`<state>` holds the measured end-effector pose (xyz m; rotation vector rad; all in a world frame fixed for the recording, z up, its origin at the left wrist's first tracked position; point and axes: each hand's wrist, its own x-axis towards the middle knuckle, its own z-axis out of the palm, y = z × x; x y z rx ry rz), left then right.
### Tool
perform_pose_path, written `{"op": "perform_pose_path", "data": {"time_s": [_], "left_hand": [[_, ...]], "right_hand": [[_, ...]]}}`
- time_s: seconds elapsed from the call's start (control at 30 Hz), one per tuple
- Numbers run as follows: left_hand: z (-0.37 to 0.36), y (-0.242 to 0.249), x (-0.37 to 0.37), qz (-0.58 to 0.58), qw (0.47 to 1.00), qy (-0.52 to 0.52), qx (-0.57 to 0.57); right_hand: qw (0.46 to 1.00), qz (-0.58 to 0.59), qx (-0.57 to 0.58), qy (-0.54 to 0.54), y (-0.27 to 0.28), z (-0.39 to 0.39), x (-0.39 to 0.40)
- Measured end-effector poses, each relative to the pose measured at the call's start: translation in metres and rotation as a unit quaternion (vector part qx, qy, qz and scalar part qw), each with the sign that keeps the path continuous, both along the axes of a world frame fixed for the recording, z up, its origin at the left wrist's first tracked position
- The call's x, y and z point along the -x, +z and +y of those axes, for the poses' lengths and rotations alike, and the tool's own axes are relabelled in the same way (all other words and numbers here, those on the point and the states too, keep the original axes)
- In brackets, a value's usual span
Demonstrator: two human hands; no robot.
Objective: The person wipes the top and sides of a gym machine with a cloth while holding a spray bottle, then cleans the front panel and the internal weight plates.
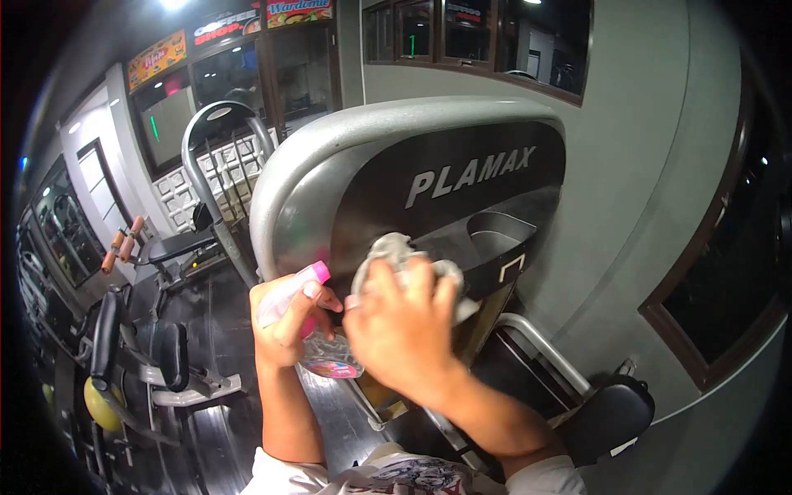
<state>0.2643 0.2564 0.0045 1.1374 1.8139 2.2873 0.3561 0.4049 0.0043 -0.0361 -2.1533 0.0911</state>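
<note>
My left hand (285, 322) is wrapped round the neck of a spray bottle (334, 360) with a pink nozzle and a clear body. A label shows low on the bottle. My right hand (404, 322) grips a crumpled pale grey cloth (396, 247) against the front of a gym machine cover (289, 198). That cover has a silver rim and a dark panel lettered PLAMAX. The cloth bunches out beyond my fingers on both sides. Right of the cloth, a moulded tray recess (499, 235) is set into the cover.
A black padded seat (606, 421) and a curved metal bar (544, 351) are at lower right. Another machine frame (227, 165) stands behind at left, near a bench with orange-brown grips (124, 245). A yellow ball (103, 404) lies far left. A grey wall (627, 198) borders the right.
</note>
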Motion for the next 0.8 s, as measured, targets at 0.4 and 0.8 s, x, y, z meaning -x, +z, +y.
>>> {"op": "perform_pose_path", "data": {"time_s": [0.4,0.8], "left_hand": [[-0.001,-0.003,0.002,0.01,1.0,-0.015,-0.01],[-0.004,-0.003,0.003,0.022,1.0,-0.007,0.017]], "right_hand": [[0.987,-0.112,0.091,-0.066,0.031,0.116,-0.014],[0.991,-0.126,0.044,0.02,0.028,0.063,-0.013]]}}
